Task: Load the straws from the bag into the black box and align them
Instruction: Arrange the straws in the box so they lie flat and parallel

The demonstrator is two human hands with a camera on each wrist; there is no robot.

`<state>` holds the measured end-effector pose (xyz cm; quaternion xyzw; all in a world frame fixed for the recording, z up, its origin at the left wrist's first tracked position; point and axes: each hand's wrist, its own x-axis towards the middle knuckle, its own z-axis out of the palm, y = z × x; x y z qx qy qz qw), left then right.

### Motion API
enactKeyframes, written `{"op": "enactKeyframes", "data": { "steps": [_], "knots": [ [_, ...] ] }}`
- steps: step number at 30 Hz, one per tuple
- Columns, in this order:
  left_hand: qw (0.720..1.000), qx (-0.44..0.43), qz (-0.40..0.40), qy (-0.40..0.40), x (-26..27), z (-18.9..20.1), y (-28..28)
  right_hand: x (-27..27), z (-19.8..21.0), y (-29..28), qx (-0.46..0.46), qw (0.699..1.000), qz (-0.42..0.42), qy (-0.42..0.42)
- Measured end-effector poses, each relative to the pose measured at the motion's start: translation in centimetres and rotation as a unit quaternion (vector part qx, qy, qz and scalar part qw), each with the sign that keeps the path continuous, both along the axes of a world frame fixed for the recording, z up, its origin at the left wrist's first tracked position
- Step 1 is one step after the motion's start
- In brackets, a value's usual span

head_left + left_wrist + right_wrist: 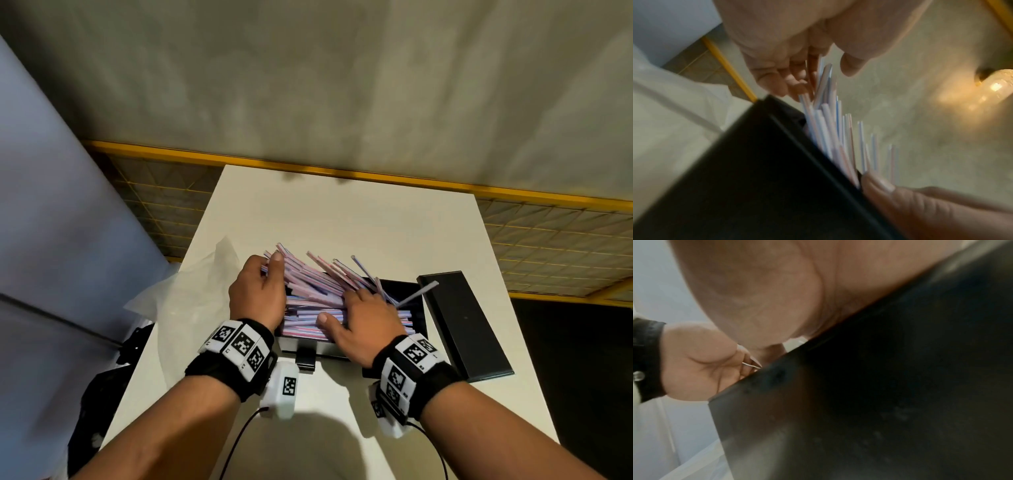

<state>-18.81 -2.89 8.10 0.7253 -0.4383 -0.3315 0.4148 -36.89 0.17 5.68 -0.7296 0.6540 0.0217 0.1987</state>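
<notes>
The black box (329, 348) stands mid-table and is piled with striped pink, blue and white straws (315, 277). Many of them fan out over its far left corner. My left hand (263, 291) grips the sticking-out ends of that bundle, thumb on top; the left wrist view shows the straws (826, 129) between its curled fingers (777, 78) and thumb. My right hand (363, 318) lies palm down on the straws in the box, fingers spread. One straw (416, 294) pokes out over the box's right edge. The right wrist view shows mostly the box wall (879, 402).
The box's black lid (462, 325) lies flat just right of the box. The crumpled clear bag (181, 294) sits at the table's (342, 219) left edge. A yellow-framed wire grid (548, 233) runs behind the table. Cables trail from both wrist bands.
</notes>
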Motion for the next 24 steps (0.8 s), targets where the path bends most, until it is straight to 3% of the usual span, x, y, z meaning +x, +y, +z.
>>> {"op": "enactKeyframes", "data": {
  "steps": [4, 7, 11, 15, 17, 19, 21, 24],
  "knots": [
    [0.998, -0.007, -0.016, -0.061, 0.1, 0.4, 0.4, 1.3, -0.1, 0.0, -0.016, 0.996, 0.028, -0.088],
    [0.998, -0.031, 0.010, -0.052, 0.2, 1.0, 0.7, 1.3, 0.6, 0.1, -0.037, 0.987, 0.040, -0.150],
    [0.999, -0.016, -0.001, -0.045, 0.7, 0.6, 1.3, -0.2, 2.1, 0.9, -0.109, 0.981, 0.020, -0.157],
    [0.999, -0.023, 0.025, -0.020, 1.0, 0.1, 1.4, -4.3, 3.9, 1.1, -0.235, 0.958, -0.110, -0.124],
    [0.998, -0.038, 0.040, 0.007, 0.9, 0.3, 1.2, -7.0, 4.4, 0.6, -0.221, 0.949, -0.202, -0.102],
    [0.998, -0.061, 0.025, 0.004, 0.7, 0.6, 0.9, -8.9, 4.2, -0.1, -0.165, 0.954, -0.243, -0.065],
    [0.992, -0.111, -0.013, -0.066, 0.4, 1.2, 0.7, -9.9, 3.5, -0.6, -0.134, 0.962, -0.232, -0.052],
    [0.949, -0.211, -0.110, -0.208, -0.3, 2.5, 0.8, -9.7, 3.3, -1.0, -0.155, 0.962, -0.210, -0.080]
  ]
}}
